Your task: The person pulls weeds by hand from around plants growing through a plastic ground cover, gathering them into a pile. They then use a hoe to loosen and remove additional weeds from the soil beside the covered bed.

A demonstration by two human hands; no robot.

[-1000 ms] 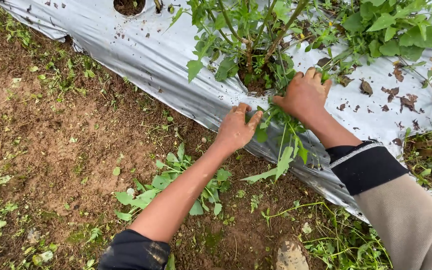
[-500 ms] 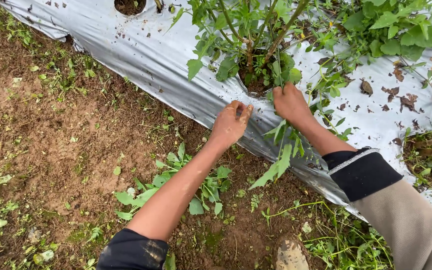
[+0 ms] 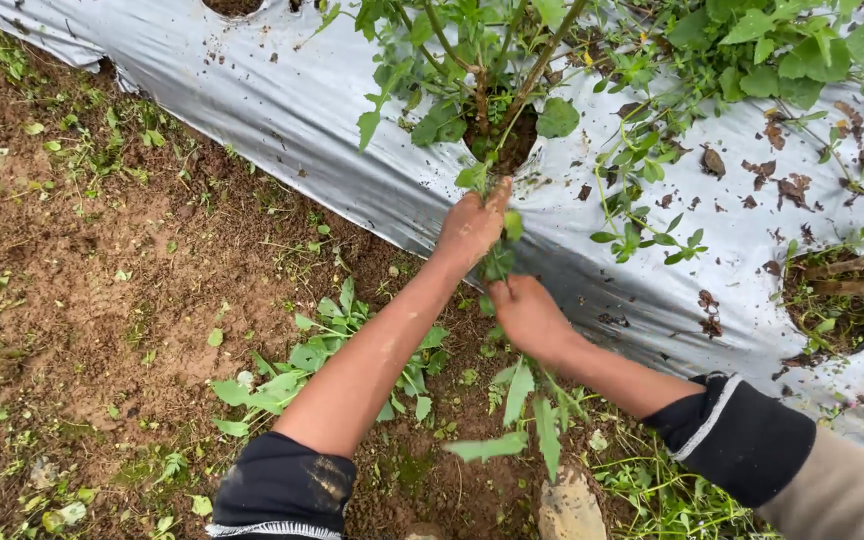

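Below the planting hole (image 3: 512,140), right hand (image 3: 530,315) closed around a weed (image 3: 522,400): thin stem, long pointed green leaves. Left hand (image 3: 470,225) pinches its top.

Bare brown soil (image 3: 102,290), silver plastic mulch sheet (image 3: 282,110), scattered weeds, flat daylight

A leafy green weed with thin stems and long pointed leaves (image 3: 517,400) hangs below the silver plastic mulch edge, gripped in the right hand (image 3: 529,315). Its leaves droop downward over bare brown soil, and its upper stems rise to the left hand (image 3: 470,226).
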